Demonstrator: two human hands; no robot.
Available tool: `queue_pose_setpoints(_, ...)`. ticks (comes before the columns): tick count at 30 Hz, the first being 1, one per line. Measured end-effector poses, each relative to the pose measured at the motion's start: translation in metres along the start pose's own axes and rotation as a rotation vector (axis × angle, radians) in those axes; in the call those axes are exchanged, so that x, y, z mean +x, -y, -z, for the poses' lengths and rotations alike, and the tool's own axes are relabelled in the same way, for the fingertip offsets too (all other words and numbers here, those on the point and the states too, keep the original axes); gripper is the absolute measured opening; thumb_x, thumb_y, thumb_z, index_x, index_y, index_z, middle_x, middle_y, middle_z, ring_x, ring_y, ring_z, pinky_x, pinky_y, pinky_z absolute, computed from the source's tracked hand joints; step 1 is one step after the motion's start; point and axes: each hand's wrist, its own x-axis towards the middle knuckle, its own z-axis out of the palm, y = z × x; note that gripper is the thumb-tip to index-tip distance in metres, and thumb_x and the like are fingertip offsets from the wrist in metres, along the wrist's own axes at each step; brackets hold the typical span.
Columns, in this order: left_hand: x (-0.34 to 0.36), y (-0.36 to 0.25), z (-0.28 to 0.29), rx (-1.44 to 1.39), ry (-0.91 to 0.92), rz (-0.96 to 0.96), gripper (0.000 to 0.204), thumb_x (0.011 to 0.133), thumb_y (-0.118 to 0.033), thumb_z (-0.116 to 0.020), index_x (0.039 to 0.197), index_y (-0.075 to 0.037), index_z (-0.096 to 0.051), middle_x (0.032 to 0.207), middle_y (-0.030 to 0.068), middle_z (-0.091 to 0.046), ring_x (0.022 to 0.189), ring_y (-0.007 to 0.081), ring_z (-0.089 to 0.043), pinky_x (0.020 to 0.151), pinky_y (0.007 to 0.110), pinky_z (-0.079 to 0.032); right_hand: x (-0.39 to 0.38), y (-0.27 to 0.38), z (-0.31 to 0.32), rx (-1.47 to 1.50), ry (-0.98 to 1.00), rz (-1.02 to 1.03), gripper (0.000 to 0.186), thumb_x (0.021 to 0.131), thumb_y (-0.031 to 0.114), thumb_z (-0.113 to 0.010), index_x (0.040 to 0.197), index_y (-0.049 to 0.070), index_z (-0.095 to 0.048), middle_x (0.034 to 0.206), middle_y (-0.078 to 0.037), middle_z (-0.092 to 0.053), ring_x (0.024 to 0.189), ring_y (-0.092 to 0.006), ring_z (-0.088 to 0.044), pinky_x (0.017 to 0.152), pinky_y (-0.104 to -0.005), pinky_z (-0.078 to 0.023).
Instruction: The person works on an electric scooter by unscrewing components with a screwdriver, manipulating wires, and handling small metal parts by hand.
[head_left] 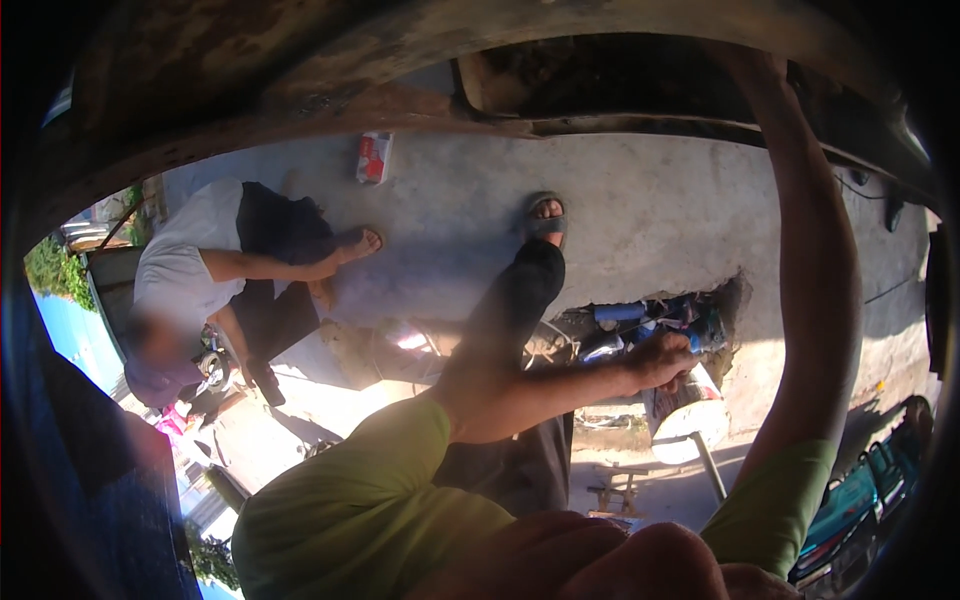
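My left hand [662,362] is closed, its fingers curled inward. What it holds, if anything, I cannot make out. It appears just above a white cylindrical container [690,420], close to blue-coloured items [708,338]. My right arm stretches up to a dark, rusty metal panel [620,85] with a recessed opening. There my right hand [750,62] reaches the shadowed edge of the recess, and its fingers are hidden in the dark.
A person [230,260] in a white top bends forward at the left. A red and white box [374,158] lies on the concrete floor [670,200]. Assorted items fill a broken-edged hollow [740,290]. A small wooden stool [615,490] and a teal object [850,500] are at lower right.
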Motion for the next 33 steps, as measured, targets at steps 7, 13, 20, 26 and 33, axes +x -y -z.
queue_pose_setpoints(7, -0.005, 0.001, 0.0, 0.03, 0.014, -0.025, 0.024, 0.097, -0.028, -0.062, 0.084, -0.008, -0.059, 0.078, 0.0042, -0.066, 0.06, 0.011, -0.062, 0.057, 0.028, -0.051, 0.001, -0.006, 0.003, 0.006, -0.022, -0.015, 0.043, 0.093, 0.028, -0.065, 0.132, 0.01, -0.06, 0.123, -0.013, -0.065, 0.106, -0.0306, -0.062, 0.093, -0.0397, -0.05)
queue_pose_setpoints(13, -0.004, 0.006, 0.002, 0.021, 0.014, -0.003, 0.023, 0.099, -0.026, -0.064, 0.086, -0.008, -0.057, 0.079, 0.0043, -0.066, 0.06, 0.0109, -0.061, 0.057, 0.027, -0.051, 0.002, -0.004, 0.0, 0.02, -0.035, -0.014, 0.043, 0.093, 0.029, -0.065, 0.132, 0.01, -0.061, 0.122, -0.013, -0.065, 0.106, -0.0305, -0.062, 0.092, -0.0397, -0.05)
queue_pose_setpoints(20, -0.004, 0.01, 0.002, 0.027, 0.033, -0.018, 0.022, 0.099, -0.026, -0.064, 0.087, -0.008, -0.057, 0.078, 0.004, -0.065, 0.06, 0.0107, -0.061, 0.057, 0.027, -0.05, -0.002, -0.005, 0.003, 0.013, -0.036, -0.019, 0.042, 0.094, 0.03, -0.065, 0.131, 0.01, -0.061, 0.121, -0.013, -0.066, 0.105, -0.0304, -0.062, 0.091, -0.0398, -0.05)
queue_pose_setpoints(26, -0.007, 0.007, 0.001, 0.011, 0.023, -0.009, 0.023, 0.1, -0.026, -0.063, 0.085, -0.009, -0.056, 0.077, 0.0031, -0.065, 0.059, 0.01, -0.06, 0.056, 0.027, -0.049, -0.003, -0.003, 0.001, 0.018, -0.035, -0.021, 0.042, 0.094, 0.03, -0.065, 0.13, 0.01, -0.062, 0.12, -0.013, -0.066, 0.104, -0.0304, -0.062, 0.091, -0.0399, -0.05)
queue_pose_setpoints(33, -0.007, 0.007, 0.002, 0.033, 0.019, -0.012, 0.024, 0.1, -0.026, -0.063, 0.084, -0.009, -0.057, 0.076, 0.0025, -0.065, 0.059, 0.0094, -0.06, 0.056, 0.027, -0.049, -0.007, -0.001, 0.0, 0.016, -0.041, -0.03, 0.042, 0.094, 0.031, -0.065, 0.129, 0.01, -0.062, 0.119, -0.013, -0.066, 0.103, -0.0303, -0.063, 0.09, -0.0399, -0.05)
